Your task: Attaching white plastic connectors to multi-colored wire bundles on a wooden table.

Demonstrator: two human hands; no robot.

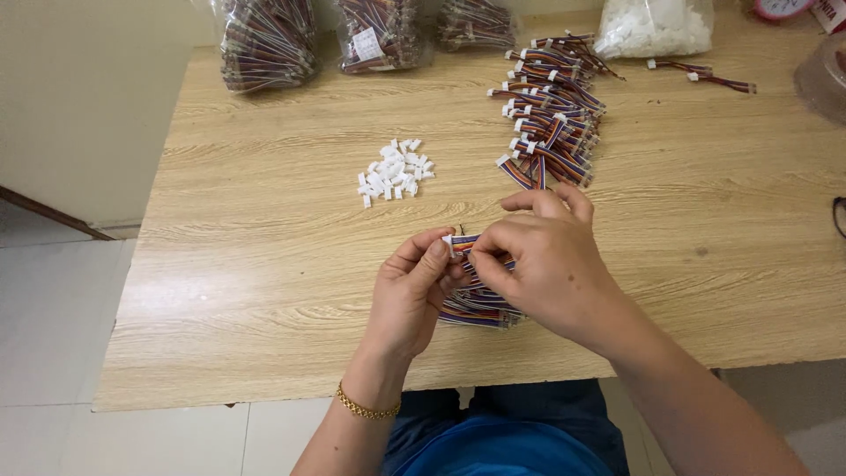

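Much of the bundle of striped ribbon wires [476, 304] is hidden behind the two hands, so only its lower edge and one white-tipped end near the thumbs show; whether a connector is seated on that tip is hard to make out. The left hand [414, 295] clasps the bundle from the side, thumb and forefinger pinched at its top end. The right hand [546, 264] closes over it from the other side, fingertips pinching the same end, with two fingers raised. The bundle sits just above the near edge of the worktop [264, 291], a pale wood-grain surface. Beyond the hands lies a small heap of white connectors [394, 172] and, to its right, a long pile of finished wire pieces [551, 110]. Along the far edge, clear bags of wires [269, 40] and a bag of white parts [652, 26] are cut off by the frame. White floor tiles [44, 308] show to the left.
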